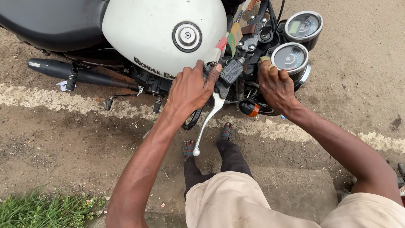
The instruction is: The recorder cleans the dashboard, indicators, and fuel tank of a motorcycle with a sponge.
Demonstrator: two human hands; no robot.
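I stand beside a motorcycle with a white fuel tank (156, 38) and a black seat (50, 23). My left hand (192, 88) wraps around the handlebar grip next to the black brake fluid reservoir (232, 71). The silver brake lever (209, 122) hangs down below that hand. My right hand (276, 86) is closed on a part just under the round gauges (291, 57), with a small tool tip or fitting showing above its fingers; what it grips is hidden. An orange turn signal (249, 109) sits below this hand.
A black exhaust pipe (76, 74) and foot pegs (122, 97) run along the bike's side. The ground is wet dirt with a pale painted line (50, 99). Grass (42, 211) grows at the lower left. My sandalled feet (206, 141) stand close to the bike.
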